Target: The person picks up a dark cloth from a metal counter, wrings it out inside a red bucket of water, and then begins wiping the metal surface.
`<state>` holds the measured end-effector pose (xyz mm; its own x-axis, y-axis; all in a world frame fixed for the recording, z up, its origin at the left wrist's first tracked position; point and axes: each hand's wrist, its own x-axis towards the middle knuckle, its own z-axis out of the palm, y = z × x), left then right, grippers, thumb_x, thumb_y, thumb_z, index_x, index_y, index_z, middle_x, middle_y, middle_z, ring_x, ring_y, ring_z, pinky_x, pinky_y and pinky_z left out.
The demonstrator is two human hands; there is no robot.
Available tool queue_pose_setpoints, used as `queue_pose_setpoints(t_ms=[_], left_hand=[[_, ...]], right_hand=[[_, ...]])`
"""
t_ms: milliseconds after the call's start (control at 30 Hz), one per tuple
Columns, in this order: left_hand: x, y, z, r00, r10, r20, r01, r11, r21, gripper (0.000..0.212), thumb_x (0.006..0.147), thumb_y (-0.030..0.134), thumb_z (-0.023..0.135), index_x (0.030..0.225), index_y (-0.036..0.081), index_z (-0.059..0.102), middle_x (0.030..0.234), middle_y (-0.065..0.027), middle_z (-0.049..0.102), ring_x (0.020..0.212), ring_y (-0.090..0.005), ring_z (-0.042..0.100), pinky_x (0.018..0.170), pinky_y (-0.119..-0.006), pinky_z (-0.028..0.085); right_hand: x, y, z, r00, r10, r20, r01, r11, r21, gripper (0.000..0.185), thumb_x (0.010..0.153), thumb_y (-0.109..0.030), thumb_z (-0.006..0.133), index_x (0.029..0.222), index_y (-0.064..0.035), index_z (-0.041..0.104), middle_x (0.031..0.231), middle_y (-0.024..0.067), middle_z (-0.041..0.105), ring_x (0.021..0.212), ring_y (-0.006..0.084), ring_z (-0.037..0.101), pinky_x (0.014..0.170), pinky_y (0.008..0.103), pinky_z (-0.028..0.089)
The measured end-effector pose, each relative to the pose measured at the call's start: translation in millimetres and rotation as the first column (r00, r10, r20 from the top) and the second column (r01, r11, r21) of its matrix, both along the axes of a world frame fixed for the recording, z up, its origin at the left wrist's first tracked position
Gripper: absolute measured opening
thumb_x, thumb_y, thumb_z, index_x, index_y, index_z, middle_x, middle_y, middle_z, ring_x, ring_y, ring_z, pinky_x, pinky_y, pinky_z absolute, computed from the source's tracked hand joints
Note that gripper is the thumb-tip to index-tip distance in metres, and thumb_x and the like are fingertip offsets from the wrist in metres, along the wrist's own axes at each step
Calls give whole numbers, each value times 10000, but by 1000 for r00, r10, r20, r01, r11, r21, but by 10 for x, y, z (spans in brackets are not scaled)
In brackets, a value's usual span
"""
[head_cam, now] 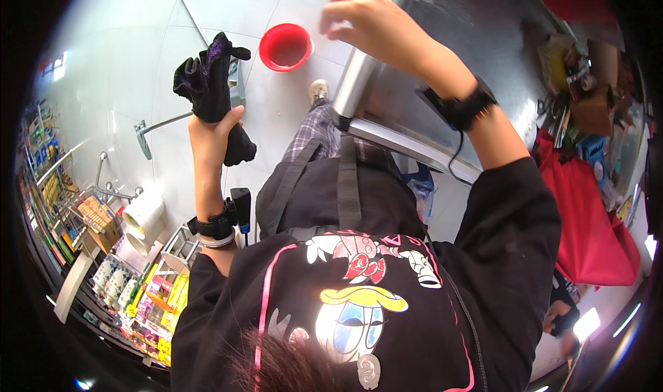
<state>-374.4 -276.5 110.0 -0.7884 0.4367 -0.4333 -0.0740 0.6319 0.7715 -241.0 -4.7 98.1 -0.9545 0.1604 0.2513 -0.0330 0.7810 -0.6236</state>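
My left hand [213,133] is closed around the middle of a bunched black cloth [204,84] with a purple patch. The cloth sticks out above the fist, and its lower end hangs beside the wrist. My right hand [370,22] is raised near the metal-framed edge of a glass-topped counter [399,139]. Its fingers are loosely curled and slightly blurred, with nothing visible in them. Between the two hands, farther off on the floor, stands a red bucket [266,45] holding murky liquid.
A long-handled floor tool [143,138] lies left of my left wrist. Stocked shelves [52,169], white buckets [142,218] and colourful packets [160,299] line the left side. Red fabric [585,226] hangs at right, below a cardboard box [593,107] and assorted goods.
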Motion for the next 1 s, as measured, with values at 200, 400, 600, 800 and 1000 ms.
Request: queue_pose_setpoints(t_ms=[200,400,600,800,1000], left_hand=[[-121,-274,-184,993,113,16,-114,992,47,245,746,93,719,929,-25,606,741,-54,612,622,-134,595,577,-259,472],[-269,-447,-292,975,199,95,-206,976,71,235,742,87,722,920,-13,605,768,-46,604,627,-133,593,590,-265,477],[-362,-505,-362,968,228,100,-235,970,61,193,741,87,718,871,5,601,734,-33,597,625,-128,587,582,-265,467],[-453,-511,-396,972,220,84,-227,970,91,167,741,81,708,836,5,594,708,-33,591,607,-124,579,570,-264,456],[-499,-426,-385,978,193,84,-200,975,95,201,718,91,715,815,-36,593,686,-70,622,598,-147,608,580,-283,487]], right_hand=[[-814,-67,-366,970,-30,240,-6,989,149,178,761,-242,689,889,-128,640,951,61,589,908,251,610,779,417,469],[-1158,-145,-675,917,-83,390,-77,923,378,210,776,-338,652,818,-137,608,980,70,551,995,242,556,789,413,428],[-1255,-181,-817,881,-114,460,-44,947,318,147,766,-249,622,845,-126,625,1027,83,531,1009,260,553,816,437,428],[-1373,-136,-707,832,-150,535,-20,954,298,267,787,-327,640,971,-134,615,1055,83,533,1009,274,565,857,412,440],[-1247,-165,-810,825,41,564,-7,998,-61,590,875,-257,542,1423,-313,329,1253,143,434,1174,306,451,941,372,411]])
